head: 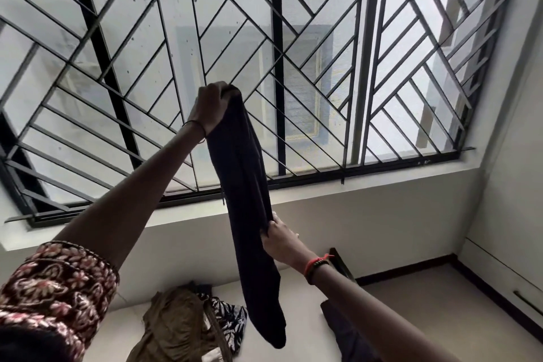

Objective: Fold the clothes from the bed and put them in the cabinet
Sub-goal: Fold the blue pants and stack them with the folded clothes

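A long dark garment (245,182) hangs straight down in front of the window. My left hand (209,109) grips its top end, raised high. Lower down, my right hand (279,239) pinches the garment's right edge about halfway along. Its bottom end dangles above the bed (296,317). On the bed lie an olive-brown garment (173,326), a black-and-white patterned cloth (232,320) and a dark garment (346,335) partly hidden by my right forearm.
A large window with a black metal grille (279,53) fills the wall behind the bed. A white cabinet with a handle (526,300) stands at the right. A dark bed corner post (340,261) rises behind my right wrist.
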A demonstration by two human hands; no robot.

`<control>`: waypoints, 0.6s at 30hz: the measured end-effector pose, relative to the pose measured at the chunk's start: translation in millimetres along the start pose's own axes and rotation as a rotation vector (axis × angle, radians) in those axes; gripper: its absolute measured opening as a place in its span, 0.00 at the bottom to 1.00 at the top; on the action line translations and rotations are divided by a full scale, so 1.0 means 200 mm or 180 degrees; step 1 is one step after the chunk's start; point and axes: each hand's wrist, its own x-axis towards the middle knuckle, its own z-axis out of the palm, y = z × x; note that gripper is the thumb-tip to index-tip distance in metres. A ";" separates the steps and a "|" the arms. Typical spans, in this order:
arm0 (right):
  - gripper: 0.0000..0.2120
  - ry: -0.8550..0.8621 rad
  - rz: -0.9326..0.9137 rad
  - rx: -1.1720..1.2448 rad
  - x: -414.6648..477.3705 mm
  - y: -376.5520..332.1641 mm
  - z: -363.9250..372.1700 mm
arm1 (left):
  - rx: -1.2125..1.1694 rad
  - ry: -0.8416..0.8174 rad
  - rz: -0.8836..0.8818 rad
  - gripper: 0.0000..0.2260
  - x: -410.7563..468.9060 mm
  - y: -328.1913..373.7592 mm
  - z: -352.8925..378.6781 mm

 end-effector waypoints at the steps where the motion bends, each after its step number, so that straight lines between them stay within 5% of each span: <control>1: 0.21 -0.0124 -0.0137 -0.0089 -0.01 0.02 -0.03 | 0.0076 -0.0006 -0.0003 0.12 0.00 -0.05 -0.02; 8: 0.12 -0.0639 -0.0519 -0.0639 -0.11 0.06 -0.38 | 0.0070 -0.0143 -0.0236 0.14 -0.13 -0.42 -0.10; 14: 0.08 -0.0313 -0.0426 -0.0274 -0.06 0.15 -0.65 | -0.0300 -0.0633 -0.0546 0.06 -0.32 -0.62 -0.12; 18: 0.14 -0.0452 -0.0509 0.0056 -0.06 0.22 -0.73 | -0.0623 -0.0918 -0.0693 0.19 -0.45 -0.64 -0.16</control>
